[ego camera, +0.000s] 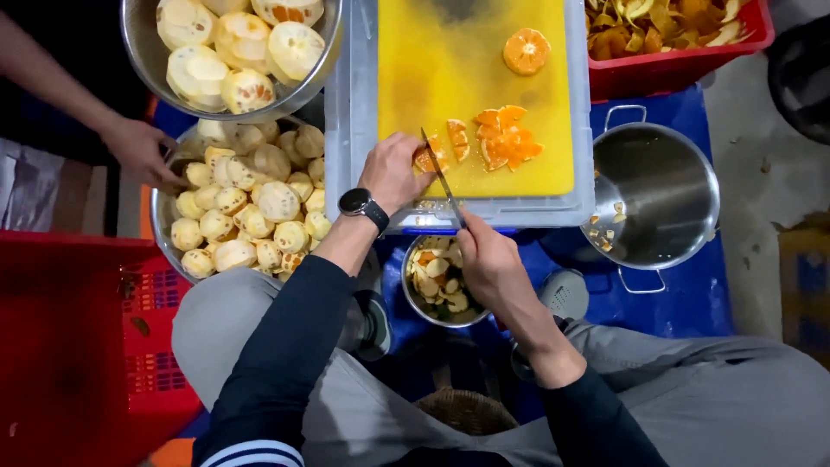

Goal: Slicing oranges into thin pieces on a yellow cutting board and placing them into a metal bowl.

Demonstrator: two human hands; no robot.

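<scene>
Orange piece (426, 160) sits at the near edge of a yellow board (432, 60), pinned under the fingertips of the left hand (393, 171), which curls down over it. A watch (359, 203) sits on that wrist. The right hand (488, 259) is closed around a knife (441, 177) handle; the blade slants up across the board edge and meets the orange piece just beside the left fingertips. Cut slices (506, 138) lie in a small heap near the middle of the board, and a half orange (526, 50) rests farther up, cut face showing. The board lies in a pale grey tray (354, 104). Below the tray, between the person's knees, a small bowl (443, 285) holds scraps. To the right stands a steel pot (657, 195) with a few bits inside, on a blue mat. A red crate (683, 43) of peels is at the upper right. At left, two steel bowls (173, 220) are heaped with peeled oranges (251, 207); another person's hand (143, 151) touches the lower bowl's rim.
</scene>
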